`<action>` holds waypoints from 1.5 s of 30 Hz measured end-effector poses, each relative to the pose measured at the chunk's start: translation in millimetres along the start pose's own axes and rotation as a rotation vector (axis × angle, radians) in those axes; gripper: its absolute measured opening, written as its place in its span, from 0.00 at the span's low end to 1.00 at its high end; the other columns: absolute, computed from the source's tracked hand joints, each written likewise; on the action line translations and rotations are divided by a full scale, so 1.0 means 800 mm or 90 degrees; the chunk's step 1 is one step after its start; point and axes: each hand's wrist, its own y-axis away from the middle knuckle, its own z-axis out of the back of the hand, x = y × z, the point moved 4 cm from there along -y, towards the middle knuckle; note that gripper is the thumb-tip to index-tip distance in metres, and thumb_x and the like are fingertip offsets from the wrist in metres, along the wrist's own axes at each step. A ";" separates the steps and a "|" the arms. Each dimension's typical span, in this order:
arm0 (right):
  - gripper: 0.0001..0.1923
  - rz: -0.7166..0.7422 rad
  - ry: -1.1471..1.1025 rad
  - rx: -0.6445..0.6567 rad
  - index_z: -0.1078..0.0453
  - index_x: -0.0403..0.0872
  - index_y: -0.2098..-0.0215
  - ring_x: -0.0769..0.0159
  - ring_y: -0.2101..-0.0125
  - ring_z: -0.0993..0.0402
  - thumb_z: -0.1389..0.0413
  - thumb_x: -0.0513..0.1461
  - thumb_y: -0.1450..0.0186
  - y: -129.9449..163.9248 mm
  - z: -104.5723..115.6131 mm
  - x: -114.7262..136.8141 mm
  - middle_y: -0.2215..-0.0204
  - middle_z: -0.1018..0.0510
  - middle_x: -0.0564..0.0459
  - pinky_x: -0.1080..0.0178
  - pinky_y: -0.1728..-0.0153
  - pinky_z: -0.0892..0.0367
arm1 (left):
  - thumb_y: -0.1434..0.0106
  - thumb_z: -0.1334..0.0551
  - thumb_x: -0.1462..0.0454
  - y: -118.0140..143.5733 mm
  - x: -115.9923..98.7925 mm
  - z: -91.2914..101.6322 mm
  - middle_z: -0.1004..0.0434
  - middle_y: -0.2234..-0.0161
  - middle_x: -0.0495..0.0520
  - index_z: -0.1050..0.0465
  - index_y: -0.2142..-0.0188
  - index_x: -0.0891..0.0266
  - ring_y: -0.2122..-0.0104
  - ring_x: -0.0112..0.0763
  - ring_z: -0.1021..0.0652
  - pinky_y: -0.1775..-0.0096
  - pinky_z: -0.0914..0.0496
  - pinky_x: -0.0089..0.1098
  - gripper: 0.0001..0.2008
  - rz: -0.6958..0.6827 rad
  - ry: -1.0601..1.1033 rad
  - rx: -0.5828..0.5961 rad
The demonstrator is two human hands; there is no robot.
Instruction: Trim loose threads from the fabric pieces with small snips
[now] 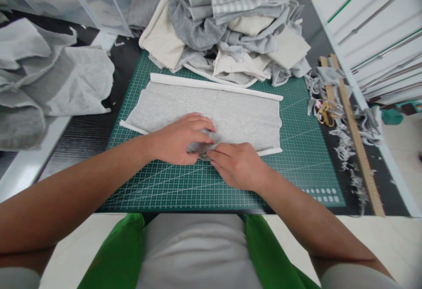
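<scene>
- Your grey cloth (237,115) lies spread flat on the green mat (296,166), around the middle of the dial, with 12 o'clock pointing away from you; the mat covers much of the black tabletop (87,135).
- The cloth's long edges, at 12 and 6 o'clock, are curled into narrow white rolls.
- Your left hand (184,139) rests on the near edge, a little to the 7 o'clock side, its thumb spread away from bent fingers; it looks loose rather than clenched.
- Your right hand (235,164), toward 5 o'clock, appears to pinch a small gathered bit of that near edge between thumb and fingers. The fingertips hide part of it, so you cannot tell exactly how it is folded.
- The step in hand looks like working the near edge with your fingers.
- As a judgement, the next move calls for a light pinch from your right hand and a steadying left, so the cloth doesn't skew or pucker.
- Beyond the cloth, a fabric heap (227,30) fills 12 o'clock; scissors (325,112) lie near 3 o'clock, among scraps beside a wooden strip (358,144).
</scene>
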 end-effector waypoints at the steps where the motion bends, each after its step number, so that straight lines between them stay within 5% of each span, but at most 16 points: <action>1: 0.13 0.000 0.000 0.001 0.25 0.42 0.54 0.64 0.68 0.25 0.50 0.37 0.29 0.000 0.000 0.000 0.59 0.18 0.47 0.61 0.71 0.36 | 0.47 0.34 0.66 0.000 0.000 0.000 0.27 0.43 0.59 0.23 0.52 0.58 0.40 0.48 0.28 0.34 0.42 0.54 0.21 0.000 -0.001 0.000; 27: 0.14 0.060 0.045 -0.005 0.27 0.39 0.50 0.63 0.70 0.27 0.51 0.35 0.28 0.001 -0.003 0.006 0.65 0.21 0.49 0.59 0.72 0.34 | 0.48 0.34 0.67 0.000 -0.002 0.002 0.26 0.43 0.57 0.23 0.51 0.57 0.40 0.48 0.29 0.33 0.43 0.53 0.22 0.005 0.006 -0.006; 45: 0.12 0.013 0.010 0.016 0.26 0.43 0.52 0.66 0.69 0.28 0.49 0.36 0.29 0.003 -0.003 -0.003 0.65 0.21 0.50 0.62 0.71 0.37 | 0.44 0.35 0.66 0.012 0.005 0.014 0.28 0.40 0.60 0.25 0.48 0.58 0.39 0.47 0.29 0.35 0.39 0.51 0.23 0.016 -0.007 0.020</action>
